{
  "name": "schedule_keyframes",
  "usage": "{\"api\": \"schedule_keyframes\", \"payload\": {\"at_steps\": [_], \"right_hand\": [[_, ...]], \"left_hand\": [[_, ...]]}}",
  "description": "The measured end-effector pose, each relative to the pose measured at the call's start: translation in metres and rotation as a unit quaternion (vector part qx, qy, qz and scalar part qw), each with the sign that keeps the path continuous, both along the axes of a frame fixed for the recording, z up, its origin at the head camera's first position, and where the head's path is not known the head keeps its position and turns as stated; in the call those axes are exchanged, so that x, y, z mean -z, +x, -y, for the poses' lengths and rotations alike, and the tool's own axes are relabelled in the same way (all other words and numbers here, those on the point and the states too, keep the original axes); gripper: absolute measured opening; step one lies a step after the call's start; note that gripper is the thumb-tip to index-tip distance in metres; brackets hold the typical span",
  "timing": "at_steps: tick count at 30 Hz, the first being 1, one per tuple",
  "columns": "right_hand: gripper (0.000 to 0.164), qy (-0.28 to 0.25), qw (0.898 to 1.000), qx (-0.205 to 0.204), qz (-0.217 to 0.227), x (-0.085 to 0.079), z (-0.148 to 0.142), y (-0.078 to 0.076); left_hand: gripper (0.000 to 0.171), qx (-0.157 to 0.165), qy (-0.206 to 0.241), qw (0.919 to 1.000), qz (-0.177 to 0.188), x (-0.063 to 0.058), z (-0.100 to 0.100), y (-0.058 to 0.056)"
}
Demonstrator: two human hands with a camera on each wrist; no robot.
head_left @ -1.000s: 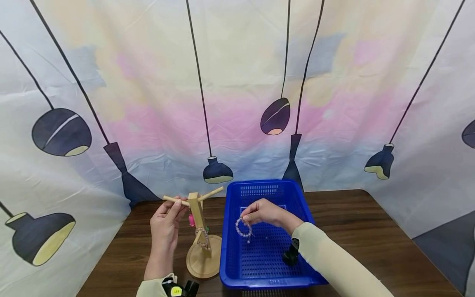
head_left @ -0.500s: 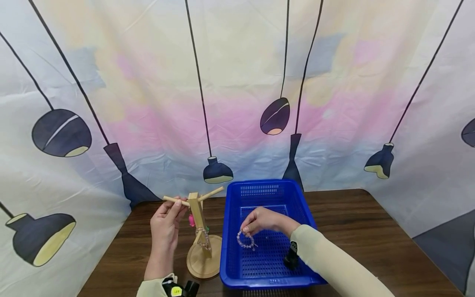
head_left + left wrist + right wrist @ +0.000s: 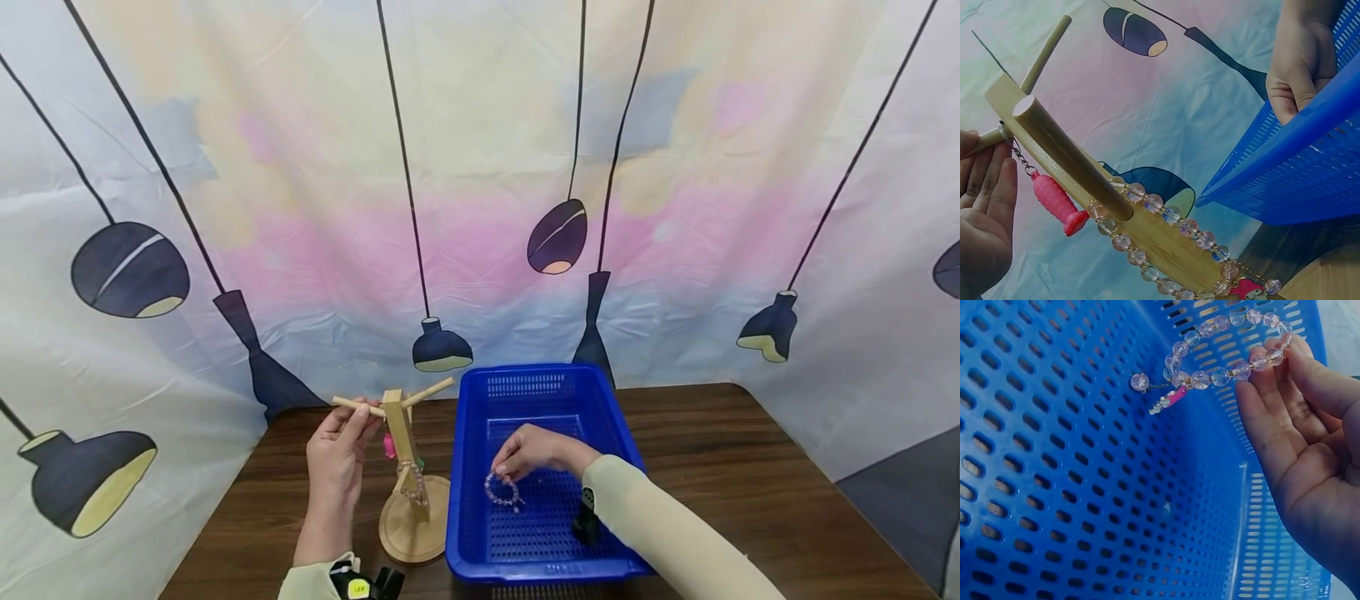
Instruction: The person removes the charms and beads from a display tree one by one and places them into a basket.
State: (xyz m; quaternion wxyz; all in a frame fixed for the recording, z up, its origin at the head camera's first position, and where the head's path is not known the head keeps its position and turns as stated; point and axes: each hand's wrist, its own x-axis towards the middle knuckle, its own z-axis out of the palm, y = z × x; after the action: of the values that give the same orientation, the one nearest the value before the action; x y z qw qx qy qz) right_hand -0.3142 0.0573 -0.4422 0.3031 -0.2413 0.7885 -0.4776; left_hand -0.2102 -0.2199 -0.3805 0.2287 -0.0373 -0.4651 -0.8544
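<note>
Inside the blue basket (image 3: pixel 547 570), my right hand (image 3: pixel 536 450) pinches a clear pink beaded bracelet (image 3: pixel 501 502) between thumb and fingers. A bead and a small pink charm (image 3: pixel 1177 395) dangle from it in the right wrist view. To the left, my left hand (image 3: pixel 337 450) grips one upper peg of a wooden stand (image 3: pixel 400 429) with a round base. From that same peg a pink keychain figure (image 3: pixel 1055 199) hangs by its chain. Around a lower peg loops a second beaded bracelet (image 3: pixel 1137 257), with a red and white charm at its bottom end.
The stand and basket sit side by side on a dark brown wooden table (image 3: pixel 720 467). Behind them hangs a pastel cloth (image 3: pixel 480 208) printed with dark lamps. Something green shows behind the stand's post, mostly hidden.
My right hand has lowered a little inside the basket, and the bracelet in its fingers has gone down with it. My left hand stays on the peg.
</note>
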Motion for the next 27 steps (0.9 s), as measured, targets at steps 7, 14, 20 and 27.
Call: {"api": "schedule_keyframes", "payload": {"at_steps": [7,14,20,27], "right_hand": [[0.018,0.006,1.0,0.006,-0.003,0.01,0.001,-0.005],[0.017,0.007,1.0,0.029,-0.009,0.019,0.004,-0.015],[0.019,-0.005,0.999,0.041,-0.001,0.024,0.003,-0.021],[0.019,-0.014,0.997,0.071,0.001,0.031,0.001,-0.025]], "left_hand": [[0.024,-0.002,0.003,1.0,0.004,0.002,0.0,0.001],[0.024,-0.007,0.002,0.9999,0.008,0.002,0.0,0.001],[0.025,-0.006,-0.002,1.0,0.0,0.001,-0.001,0.0],[0.026,0.002,-0.004,0.9999,-0.013,0.002,-0.001,0.002]]}}
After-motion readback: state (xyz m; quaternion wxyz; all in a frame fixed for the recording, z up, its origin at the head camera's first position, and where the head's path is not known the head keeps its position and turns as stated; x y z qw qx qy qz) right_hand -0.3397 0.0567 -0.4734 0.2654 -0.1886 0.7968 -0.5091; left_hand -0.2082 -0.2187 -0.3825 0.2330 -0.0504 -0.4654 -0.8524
